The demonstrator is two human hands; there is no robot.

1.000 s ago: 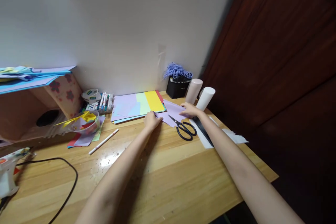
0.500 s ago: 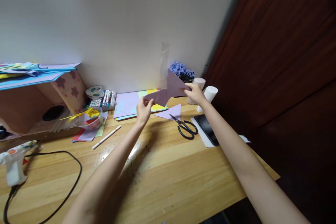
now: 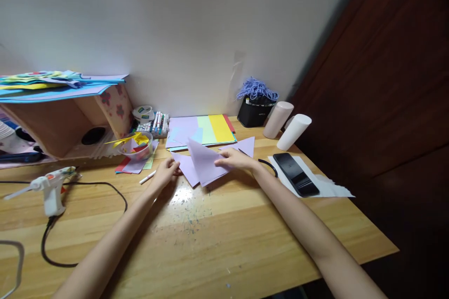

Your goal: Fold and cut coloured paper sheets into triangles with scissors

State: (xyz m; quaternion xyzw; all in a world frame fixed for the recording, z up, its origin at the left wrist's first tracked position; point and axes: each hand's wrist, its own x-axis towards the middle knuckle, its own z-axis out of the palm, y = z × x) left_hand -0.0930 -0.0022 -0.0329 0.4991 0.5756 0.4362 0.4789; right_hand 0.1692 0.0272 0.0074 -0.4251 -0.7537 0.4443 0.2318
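Between my hands, low over the table, is lilac paper (image 3: 205, 164) with two pointed parts; I cannot tell whether it is one folded sheet or two pieces. My left hand (image 3: 165, 173) pinches its left part by the edge. With thumb and fingers, my right hand (image 3: 238, 159) grips the larger right part, which tilts up. Behind that hand lies another lilac paper triangle (image 3: 248, 145). The scissors (image 3: 271, 166) are mostly hidden by my right hand and wrist, with a piece of black handle showing.
Coloured paper sheets (image 3: 219, 128) lie by the wall, beside markers (image 3: 160, 124) and a tub of scraps (image 3: 140, 152). A glue gun (image 3: 52, 191) with a cord stands left. On the right are a phone (image 3: 296, 175), two cylinders (image 3: 294, 131) and a black yarn holder (image 3: 254, 114).
Both hands have come down and nearer with the lilac paper, from raised to just over the table. The paper's parts now overlap more. The camera view has shifted left.
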